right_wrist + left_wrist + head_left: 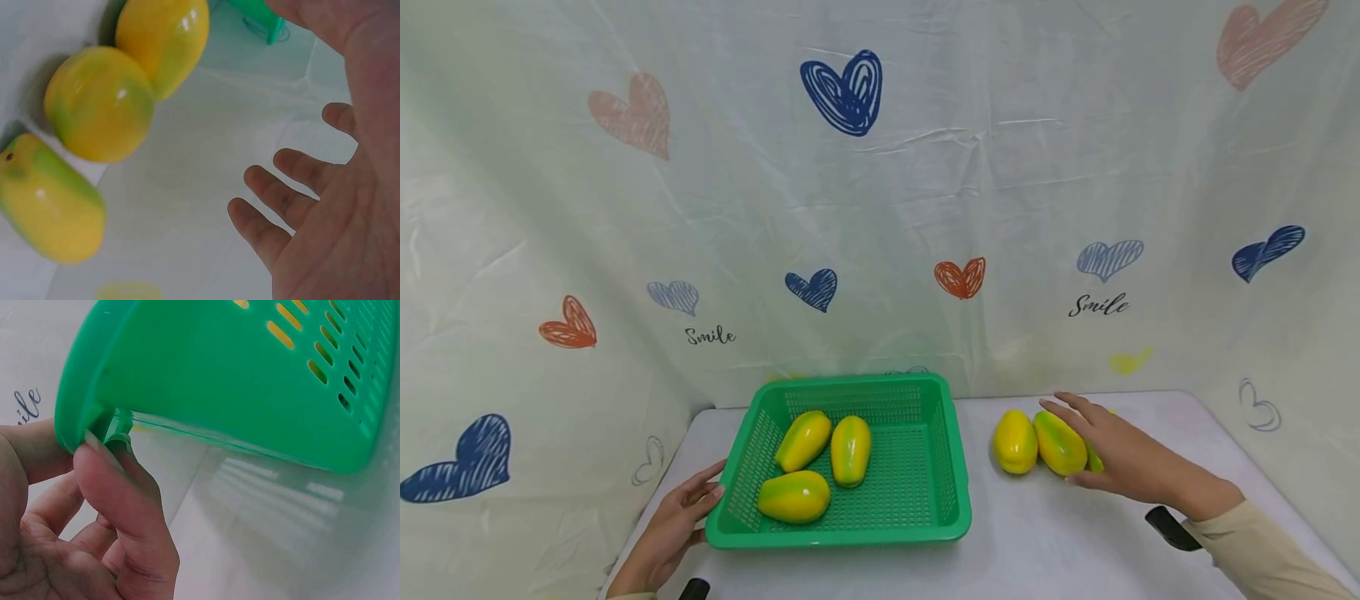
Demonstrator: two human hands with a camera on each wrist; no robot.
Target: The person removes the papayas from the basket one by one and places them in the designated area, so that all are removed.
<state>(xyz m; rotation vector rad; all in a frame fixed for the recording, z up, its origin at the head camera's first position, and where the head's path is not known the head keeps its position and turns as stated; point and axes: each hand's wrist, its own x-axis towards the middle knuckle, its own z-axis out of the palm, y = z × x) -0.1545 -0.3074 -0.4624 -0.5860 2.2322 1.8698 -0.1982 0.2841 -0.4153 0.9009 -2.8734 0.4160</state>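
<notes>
My left hand (672, 527) grips the left rim of a green plastic basket (961, 500); in the left wrist view the thumb (119, 500) lies at the rim's edge. Three glossy yellow-green fruits shaped like papayas sit in the basket's left half, among them a fruit (793, 497) near the front. To the right of the basket my right hand (1123, 454) hovers at a row of three more, fingers spread and holding nothing. Of these, the left fruit (1016, 442) and middle fruit (1060, 442) show well; the right one is mostly hidden behind the hand but appears in the right wrist view.
A white cloth covers the table (1000, 542). Behind and at both sides hangs a pale curtain (880, 208) printed with hearts and the word "Smile". A dark strap piece (1174, 528) shows at the right wrist, beside a beige sleeve (1262, 550).
</notes>
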